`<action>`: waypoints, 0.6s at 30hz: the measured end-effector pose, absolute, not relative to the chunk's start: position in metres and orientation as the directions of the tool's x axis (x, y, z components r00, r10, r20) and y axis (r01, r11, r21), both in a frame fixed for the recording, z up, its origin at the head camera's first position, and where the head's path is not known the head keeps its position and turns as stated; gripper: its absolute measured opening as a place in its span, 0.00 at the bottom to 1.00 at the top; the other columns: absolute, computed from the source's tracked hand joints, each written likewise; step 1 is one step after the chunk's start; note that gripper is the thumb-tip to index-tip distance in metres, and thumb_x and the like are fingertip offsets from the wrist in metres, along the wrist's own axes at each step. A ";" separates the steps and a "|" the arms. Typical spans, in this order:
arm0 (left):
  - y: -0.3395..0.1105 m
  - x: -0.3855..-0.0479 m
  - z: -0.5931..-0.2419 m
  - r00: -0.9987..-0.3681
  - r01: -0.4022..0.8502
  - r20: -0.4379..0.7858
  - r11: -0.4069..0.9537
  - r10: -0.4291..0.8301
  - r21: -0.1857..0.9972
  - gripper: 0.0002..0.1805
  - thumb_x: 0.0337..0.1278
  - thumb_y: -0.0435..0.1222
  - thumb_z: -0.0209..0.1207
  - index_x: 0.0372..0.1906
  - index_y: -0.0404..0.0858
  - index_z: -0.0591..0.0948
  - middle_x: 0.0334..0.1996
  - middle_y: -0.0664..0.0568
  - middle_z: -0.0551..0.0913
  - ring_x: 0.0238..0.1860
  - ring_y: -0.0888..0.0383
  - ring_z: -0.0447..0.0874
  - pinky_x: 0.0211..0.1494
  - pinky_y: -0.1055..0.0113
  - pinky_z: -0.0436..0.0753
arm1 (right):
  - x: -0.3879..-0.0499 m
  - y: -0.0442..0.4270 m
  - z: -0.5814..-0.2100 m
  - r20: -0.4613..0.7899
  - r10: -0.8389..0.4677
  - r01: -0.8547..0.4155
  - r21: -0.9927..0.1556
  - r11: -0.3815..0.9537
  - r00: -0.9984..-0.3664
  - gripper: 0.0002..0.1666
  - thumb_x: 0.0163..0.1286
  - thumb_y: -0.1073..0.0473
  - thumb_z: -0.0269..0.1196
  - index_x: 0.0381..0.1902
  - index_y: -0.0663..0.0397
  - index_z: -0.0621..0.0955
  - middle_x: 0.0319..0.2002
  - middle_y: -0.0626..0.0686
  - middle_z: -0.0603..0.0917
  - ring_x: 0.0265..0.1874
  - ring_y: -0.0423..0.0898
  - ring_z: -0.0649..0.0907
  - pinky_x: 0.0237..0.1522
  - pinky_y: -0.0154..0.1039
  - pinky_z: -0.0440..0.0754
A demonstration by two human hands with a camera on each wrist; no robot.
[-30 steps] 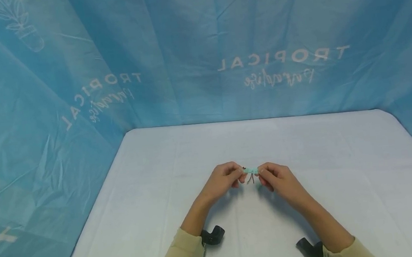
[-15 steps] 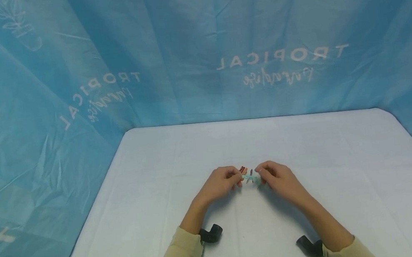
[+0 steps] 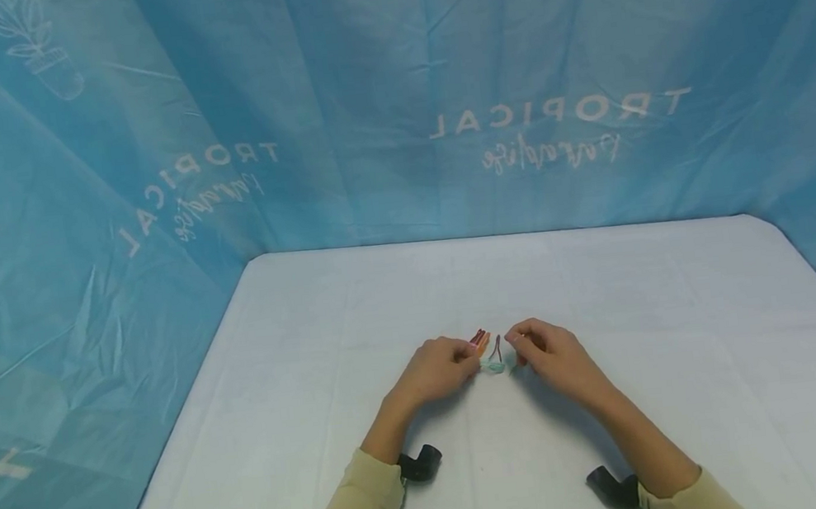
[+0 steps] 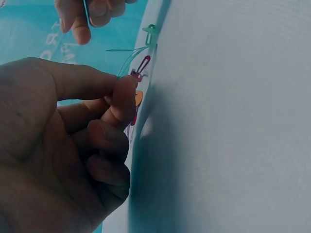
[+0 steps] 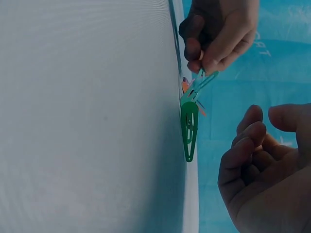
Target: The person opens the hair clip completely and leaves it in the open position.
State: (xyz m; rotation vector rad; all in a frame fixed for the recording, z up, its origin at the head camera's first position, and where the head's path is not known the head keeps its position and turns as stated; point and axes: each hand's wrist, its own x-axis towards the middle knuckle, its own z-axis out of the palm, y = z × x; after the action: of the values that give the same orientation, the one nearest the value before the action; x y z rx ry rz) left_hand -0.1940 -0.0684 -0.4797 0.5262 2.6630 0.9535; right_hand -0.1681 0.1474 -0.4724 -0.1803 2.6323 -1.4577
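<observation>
My left hand [image 3: 442,367] pinches a pale teal snap hair clip [image 5: 203,83] between thumb and index finger, its other fingers curled under. Just beyond its fingertips, in the head view, are an orange clip [image 3: 484,344] and dark red clips [image 3: 477,337]. A thin brownish-red clip [image 3: 497,348] stands out between the hands. Below the teal clip in the right wrist view is a green snap clip [image 5: 189,128]; whether the two touch I cannot tell. My right hand [image 3: 548,352] hovers to the right, fingers loosely bent, with a gap between thumb and fingers and nothing in it.
A white-covered table [image 3: 353,302] lies beneath the hands. Blue printed curtains [image 3: 385,182] hang behind it and along its left side. Black wrist-worn devices [image 3: 421,463] jut inward from both forearms above the tabletop.
A second ago the fingers of both hands met the teal clip; the right hand has since come off it. The left hand has lowered slightly, and more orange and red clips show beside it.
</observation>
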 end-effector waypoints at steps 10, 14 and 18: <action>-0.072 -0.191 -0.480 -0.895 0.306 -0.110 0.773 0.433 0.555 0.06 0.65 0.40 0.57 0.34 0.44 0.82 0.21 0.59 0.73 0.22 0.63 0.67 0.28 0.69 0.66 | -0.168 0.146 -0.471 -0.042 -0.186 -0.065 -0.842 0.536 -0.982 0.20 0.77 0.45 0.57 0.50 0.55 0.82 0.29 0.50 0.81 0.27 0.45 0.76 0.29 0.37 0.74; -0.071 -0.191 -0.478 -0.903 0.285 -0.125 0.792 0.411 0.539 0.11 0.66 0.42 0.58 0.44 0.42 0.85 0.25 0.58 0.77 0.25 0.62 0.70 0.31 0.68 0.68 | -0.168 0.145 -0.470 -0.048 -0.191 -0.065 -0.837 0.543 -0.980 0.19 0.77 0.46 0.57 0.50 0.56 0.82 0.29 0.50 0.82 0.28 0.45 0.76 0.30 0.38 0.74; -0.071 -0.190 -0.475 -0.911 0.277 -0.118 0.797 0.396 0.537 0.14 0.68 0.44 0.58 0.49 0.43 0.86 0.31 0.58 0.80 0.31 0.61 0.74 0.37 0.66 0.73 | -0.169 0.146 -0.473 -0.045 -0.202 -0.077 -0.826 0.558 -0.978 0.20 0.77 0.45 0.57 0.50 0.55 0.81 0.29 0.50 0.82 0.28 0.45 0.75 0.30 0.38 0.73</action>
State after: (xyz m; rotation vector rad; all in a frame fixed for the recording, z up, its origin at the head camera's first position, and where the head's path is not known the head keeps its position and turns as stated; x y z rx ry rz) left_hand -0.1903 -0.0712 -0.4752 0.5242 2.7615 0.7747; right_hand -0.1688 0.1459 -0.4726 -0.2386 2.6525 -1.3963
